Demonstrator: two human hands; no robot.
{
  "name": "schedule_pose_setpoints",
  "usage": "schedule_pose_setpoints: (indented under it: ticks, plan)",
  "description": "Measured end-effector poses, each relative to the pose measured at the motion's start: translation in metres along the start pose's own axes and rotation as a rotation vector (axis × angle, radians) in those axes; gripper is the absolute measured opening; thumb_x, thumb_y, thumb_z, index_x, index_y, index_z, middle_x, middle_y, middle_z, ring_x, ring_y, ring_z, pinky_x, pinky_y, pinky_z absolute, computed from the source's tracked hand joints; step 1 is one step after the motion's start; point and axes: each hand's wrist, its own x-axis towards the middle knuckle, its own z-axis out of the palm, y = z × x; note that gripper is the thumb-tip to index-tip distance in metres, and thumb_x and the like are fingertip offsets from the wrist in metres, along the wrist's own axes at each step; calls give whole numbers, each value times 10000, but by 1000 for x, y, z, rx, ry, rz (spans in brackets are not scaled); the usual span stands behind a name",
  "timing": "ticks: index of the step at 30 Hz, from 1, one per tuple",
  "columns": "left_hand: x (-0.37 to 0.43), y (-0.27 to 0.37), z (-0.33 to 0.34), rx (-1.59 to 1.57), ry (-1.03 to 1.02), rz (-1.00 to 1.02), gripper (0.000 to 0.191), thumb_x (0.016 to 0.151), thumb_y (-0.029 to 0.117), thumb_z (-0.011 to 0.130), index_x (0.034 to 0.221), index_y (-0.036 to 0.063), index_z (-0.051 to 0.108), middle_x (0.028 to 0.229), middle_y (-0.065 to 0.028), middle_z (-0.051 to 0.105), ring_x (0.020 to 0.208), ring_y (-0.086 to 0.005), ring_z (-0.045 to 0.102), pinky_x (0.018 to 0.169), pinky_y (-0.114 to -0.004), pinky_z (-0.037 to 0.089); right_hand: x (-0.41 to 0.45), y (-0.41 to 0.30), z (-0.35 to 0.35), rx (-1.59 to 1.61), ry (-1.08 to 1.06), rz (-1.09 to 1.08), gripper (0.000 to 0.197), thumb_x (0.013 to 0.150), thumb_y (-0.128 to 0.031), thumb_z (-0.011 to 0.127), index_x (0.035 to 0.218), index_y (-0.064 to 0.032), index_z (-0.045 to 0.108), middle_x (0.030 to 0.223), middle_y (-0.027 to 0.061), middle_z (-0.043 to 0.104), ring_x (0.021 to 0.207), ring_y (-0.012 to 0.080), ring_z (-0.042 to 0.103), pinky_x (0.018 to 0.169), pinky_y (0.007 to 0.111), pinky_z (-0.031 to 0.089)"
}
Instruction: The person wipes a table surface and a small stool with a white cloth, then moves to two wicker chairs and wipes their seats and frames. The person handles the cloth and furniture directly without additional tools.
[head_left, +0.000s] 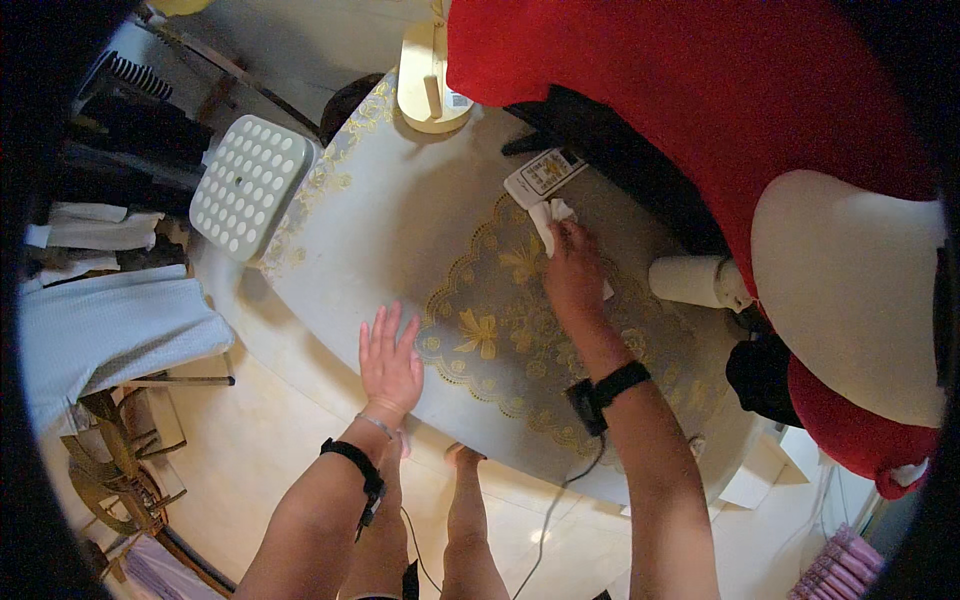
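Note:
My right hand (574, 270) holds a crumpled white tissue or cloth (553, 219) against the patterned tablecloth (450, 270). Just beyond it lies a white card or flat box with printing (546, 176), close to the tissue. A small white piece shows beside the right wrist, partly hidden. My left hand (391, 360) rests palm down near the table's front edge, fingers spread, holding nothing. Both forearms wear black straps with small devices; a cable hangs from the right one.
A white roll or cylinder (686, 280) lies at the right. A wooden stand (435, 97) is at the back, near a large red and white object (675, 67). A stool with a dotted seat (251, 187) stands left of the table. Folding chairs (120, 457) are at lower left.

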Motion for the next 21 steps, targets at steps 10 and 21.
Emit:
schedule_pose_setpoints:
  ticks: [10, 21]
  plan:
    - [0, -2, 0, -37, -44, -5, 490, 767, 97, 523, 1256, 103, 484, 1438, -125, 324, 1362, -317, 239, 1120, -509, 130, -18, -5, 2, 31, 48, -95, 392, 856, -37, 456, 1245, -54, 501, 1239, 154, 512, 1111, 345, 482, 947, 435, 387]
    - [-2, -3, 4, 27, -16, -15, 510, 777, 115, 541, 1283, 150, 486, 1439, -85, 332, 1362, -269, 251, 1127, -473, 137, -12, 57, -3, 64, 175, 138, 434, 842, -7, 485, 1275, -47, 485, 1314, 153, 485, 1187, 328, 476, 1006, 412, 375]
